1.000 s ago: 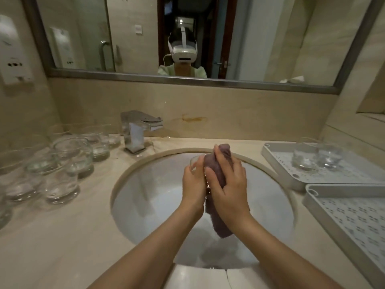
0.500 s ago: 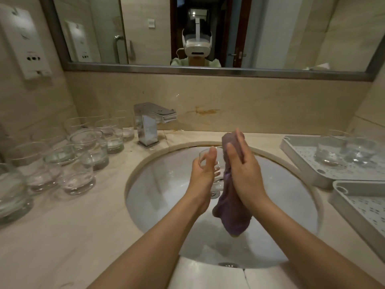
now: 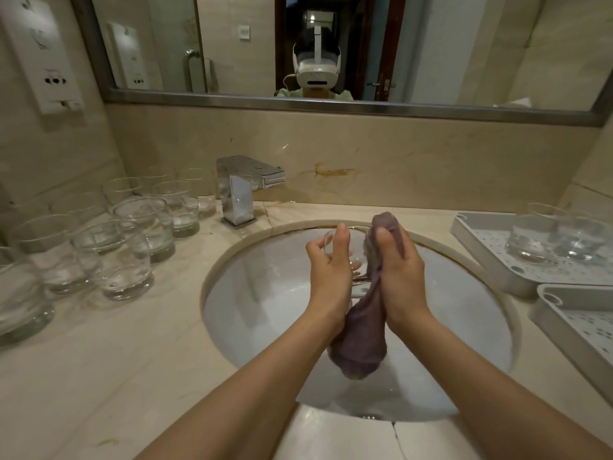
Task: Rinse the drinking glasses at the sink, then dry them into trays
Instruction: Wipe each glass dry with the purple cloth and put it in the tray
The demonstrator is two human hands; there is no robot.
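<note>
- We see a clear drinking glass [image 3: 353, 252] held up over the sink [image 3: 265, 313], between our two hands.
- Our left hand [image 3: 330, 265] grasps the glass, thumb up along its near wall and fingers curled round the far side.
- Our right hand [image 3: 399, 270] clutches a purple cloth [image 3: 360, 336]; the upper end of the cloth pokes out above the thumb at the glass rim, and the rest hangs down between our wrists into the basin.
- How far the cloth reaches into the glass we cannot tell.
- Far left of the basin stands a chrome tap [image 3: 242, 190], spout pointing right.
- Left of the tap, on the marble counter [image 3: 109, 366], a cluster of glasses [image 3: 126, 247] stands upright, close together, some with a little water in the bottom.
- On the right of the sink sits a white perforated tray [image 3: 477, 257] with two glasses [image 3: 557, 240] side by side in it.
- A second white tray [image 3: 564, 323] lies just nearer, its far end overlapping the first tray's near edge.
</note>
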